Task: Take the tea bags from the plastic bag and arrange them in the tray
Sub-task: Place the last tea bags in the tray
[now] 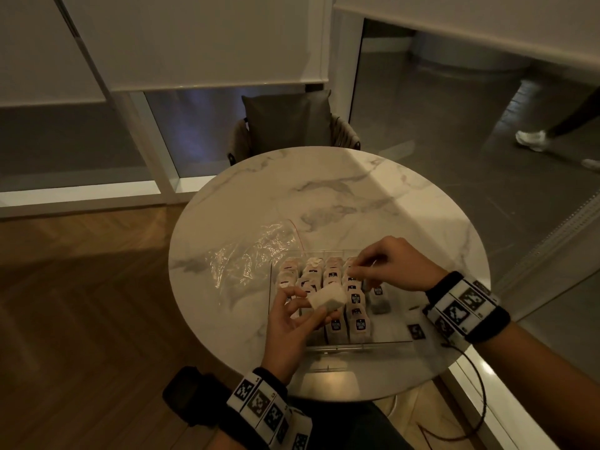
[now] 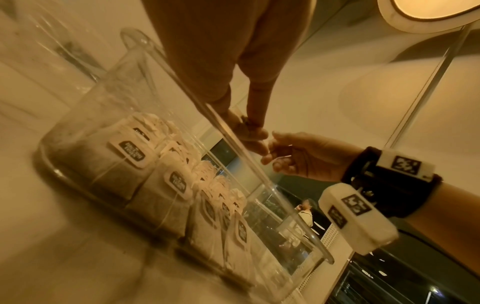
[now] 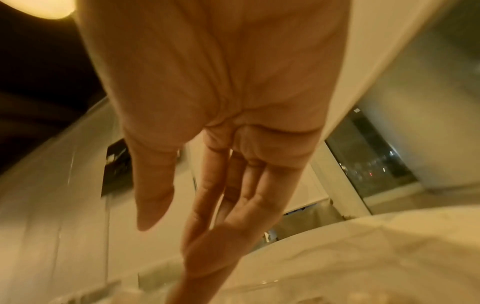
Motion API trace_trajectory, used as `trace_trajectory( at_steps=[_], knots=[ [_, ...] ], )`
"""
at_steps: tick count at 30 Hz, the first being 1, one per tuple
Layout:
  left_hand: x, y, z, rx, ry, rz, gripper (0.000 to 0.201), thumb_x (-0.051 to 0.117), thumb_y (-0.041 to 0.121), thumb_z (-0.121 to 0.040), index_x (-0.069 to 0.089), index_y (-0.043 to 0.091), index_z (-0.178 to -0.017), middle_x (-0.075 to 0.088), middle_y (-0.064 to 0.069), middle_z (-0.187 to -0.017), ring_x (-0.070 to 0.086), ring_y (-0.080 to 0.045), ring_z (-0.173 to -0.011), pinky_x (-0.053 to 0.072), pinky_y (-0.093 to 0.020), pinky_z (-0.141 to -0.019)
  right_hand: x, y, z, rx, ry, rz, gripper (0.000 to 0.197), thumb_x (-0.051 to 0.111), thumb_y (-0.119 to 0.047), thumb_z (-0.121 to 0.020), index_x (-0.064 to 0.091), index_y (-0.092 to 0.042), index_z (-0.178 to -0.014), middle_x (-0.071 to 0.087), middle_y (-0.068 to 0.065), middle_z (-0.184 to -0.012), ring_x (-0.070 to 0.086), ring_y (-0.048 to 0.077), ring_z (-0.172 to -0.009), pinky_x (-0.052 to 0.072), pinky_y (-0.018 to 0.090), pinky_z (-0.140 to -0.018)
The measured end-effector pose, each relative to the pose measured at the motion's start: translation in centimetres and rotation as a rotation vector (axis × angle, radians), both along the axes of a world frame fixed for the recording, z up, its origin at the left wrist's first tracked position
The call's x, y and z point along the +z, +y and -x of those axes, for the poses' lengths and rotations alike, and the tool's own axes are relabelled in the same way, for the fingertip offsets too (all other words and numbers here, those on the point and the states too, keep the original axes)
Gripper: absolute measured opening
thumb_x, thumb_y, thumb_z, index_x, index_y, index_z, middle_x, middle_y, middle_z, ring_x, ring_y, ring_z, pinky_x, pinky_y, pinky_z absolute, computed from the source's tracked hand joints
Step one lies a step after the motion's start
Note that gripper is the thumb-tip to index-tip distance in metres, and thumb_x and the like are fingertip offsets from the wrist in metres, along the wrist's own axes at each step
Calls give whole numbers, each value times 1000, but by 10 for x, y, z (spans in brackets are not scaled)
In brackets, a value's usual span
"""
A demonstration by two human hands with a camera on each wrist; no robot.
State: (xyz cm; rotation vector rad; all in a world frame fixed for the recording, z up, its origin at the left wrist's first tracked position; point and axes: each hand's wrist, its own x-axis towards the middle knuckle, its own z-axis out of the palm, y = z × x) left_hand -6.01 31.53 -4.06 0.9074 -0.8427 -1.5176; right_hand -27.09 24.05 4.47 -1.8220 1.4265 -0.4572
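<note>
Over the tray, the left hand pinches a tea bag; only the left wrist view shows the right hand pinching its string.

Head cam looks down from above at my round marble desk; wrist cams sit low, close, angled upward; head and left share the clear acrylic tray.
</note>
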Motion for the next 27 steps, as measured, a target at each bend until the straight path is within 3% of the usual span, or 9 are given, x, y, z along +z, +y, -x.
trace_trajectory(
  at_steps=[2, 5, 9, 11, 14, 17, 21, 24, 27],
  knots=[
    [-1, 0, -1, 0, -26, 21, 30, 65, -10, -85, 49, -7, -110, 70, -21, -99, 73, -40, -87, 60, -31, -74, -1, 12, -9, -5, -76, -82, 25, 77, -32, -81, 75, -13, -96, 73, 8, -67, 68, 17, -51, 57, 31, -53],
    [-5, 1, -2, 9, -75, 43, 24, 67, -9, -83, 56, -10, -104, 71, -18, -106, 73, -37, -90, 60, -32, -77, -8, 27, -20, -12, -192, -200, 26, 72, -27, -86, 72, -8, -103, 71, 14, -62, 63, 17, -43, 48, 22, -43],
    [-8, 1, -3, 39, -101, 88, 20, 69, -14, -79, 59, -15, -97, 72, -10, -97, 73, -28, -92, 58, -30, -78, -12, 38, -26, -113, -487, -229, 31, 63, -29, -87, 74, -1, -93, 74, 19, -78, 73, 26, -64, 58, 24, -58],
    [-10, 1, -4, 34, -89, 87, 21, 67, -16, -79, 61, -13, -98, 72, -12, -103, 72, -31, -98, 57, -30, -80, -12, 45, -28, -177, -549, -136, 24, 69, -25, -82, 75, -2, -85, 75, 16, -78, 74, 29, -70, 59, 24, -60],
    [-9, 0, -6, 13, -88, 70, 35, 68, -13, -80, 61, -4, -112, 69, -14, -117, 70, -27, -106, 57, -32, -84, -18, 57, -31, -246, -498, 69, 13, 82, -8, -73, 73, -1, -79, 74, 11, -71, 74, 25, -66, 58, 24, -60],
    [-10, -1, -9, 25, 2, -4, 43, 75, -2, -75, 64, 4, -117, 71, -13, -114, 70, -22, -105, 57, -30, -80, -24, 63, -34, -302, -504, 159, 21, 84, 0, -70, 71, -10, -83, 73, 10, -68, 73, 25, -64, 60, 30, -63],
    [-17, -2, -9, 57, 8, -10, 37, 82, 11, -66, 68, -2, -98, 71, -17, -102, 69, -32, -96, 57, -37, -80, -29, 65, -36, -283, -493, 225, 35, 83, -2, -71, 75, -20, -100, 75, 4, -71, 74, 19, -68, 60, 28, -70],
    [-20, -2, -8, 66, 5, -14, 34, 79, 4, -68, 64, -11, -94, 70, -20, -95, 69, -32, -89, 58, -37, -78, -30, 67, -35, -243, -445, 234, 28, 85, -9, -72, 78, -19, -97, 75, 1, -74, 73, 16, -70, 60, 27, -69],
    [-18, -2, -8, 68, -16, -1, 34, 79, 6, -68, 64, -10, -94, 69, -21, -96, 69, -31, -89, 58, -40, -81, -30, 68, -37, -214, -455, 224, 17, 81, -11, -76, 78, -13, -92, 75, 2, -75, 72, 17, -65, 57, 24, -62]
  ],
)
